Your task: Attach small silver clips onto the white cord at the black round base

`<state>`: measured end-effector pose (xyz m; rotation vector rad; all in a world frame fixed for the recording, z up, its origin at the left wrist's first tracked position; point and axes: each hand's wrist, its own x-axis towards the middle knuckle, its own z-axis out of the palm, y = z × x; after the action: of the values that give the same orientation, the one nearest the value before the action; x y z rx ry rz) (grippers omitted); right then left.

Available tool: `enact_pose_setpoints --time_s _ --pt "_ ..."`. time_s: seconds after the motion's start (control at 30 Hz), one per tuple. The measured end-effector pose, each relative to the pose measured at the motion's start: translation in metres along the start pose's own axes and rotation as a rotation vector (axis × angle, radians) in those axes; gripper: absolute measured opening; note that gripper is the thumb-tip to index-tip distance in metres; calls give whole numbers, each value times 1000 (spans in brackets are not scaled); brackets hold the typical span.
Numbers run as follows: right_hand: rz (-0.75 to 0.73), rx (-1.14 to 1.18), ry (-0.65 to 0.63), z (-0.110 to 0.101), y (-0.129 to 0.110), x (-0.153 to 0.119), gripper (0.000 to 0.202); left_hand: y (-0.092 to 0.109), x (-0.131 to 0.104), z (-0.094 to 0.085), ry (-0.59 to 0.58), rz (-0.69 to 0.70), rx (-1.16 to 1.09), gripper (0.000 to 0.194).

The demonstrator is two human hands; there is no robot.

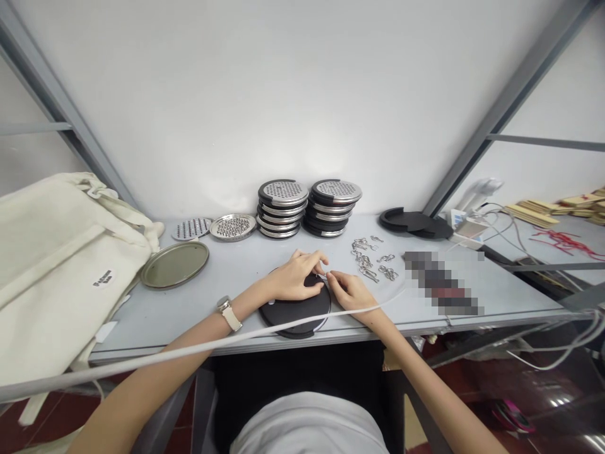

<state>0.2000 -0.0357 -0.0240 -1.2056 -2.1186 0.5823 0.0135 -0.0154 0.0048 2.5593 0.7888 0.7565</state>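
Observation:
A black round disc with a thin shiny edge lies at the front of the table. My left hand, a watch on its wrist, rests over the disc's far part, its thumb on the surface and forefinger bent at the right side. Close to that forefinger, my right hand pinches with thumb and fingertips at the disc's upper right edge. Something small and shiny shows between the hands, too small to name. To the right lie several small metal clasps. Two stacks of round metal graters with black holders stand behind.
Two loose perforated discs and an olive round lid lie left, beside a cream bag. Black round holders lie at the back right. A white cable crosses in front of my forearms. Grey metal posts frame the table.

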Motion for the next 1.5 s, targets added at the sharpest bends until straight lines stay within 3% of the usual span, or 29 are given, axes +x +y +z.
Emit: enact_pose_setpoints --time_s 0.2,0.6,0.93,1.5 --pt "24 -72 15 1 -1 -1 36 -1 0 1 32 -29 71 41" --pt "29 45 45 0 7 2 40 -2 -1 1 -18 -39 13 41" --pt "18 -146 -75 2 0 -1 35 -1 -1 -1 14 -52 21 42" --pt "5 -171 -76 4 3 -1 36 -1 -1 -1 29 -82 51 41"
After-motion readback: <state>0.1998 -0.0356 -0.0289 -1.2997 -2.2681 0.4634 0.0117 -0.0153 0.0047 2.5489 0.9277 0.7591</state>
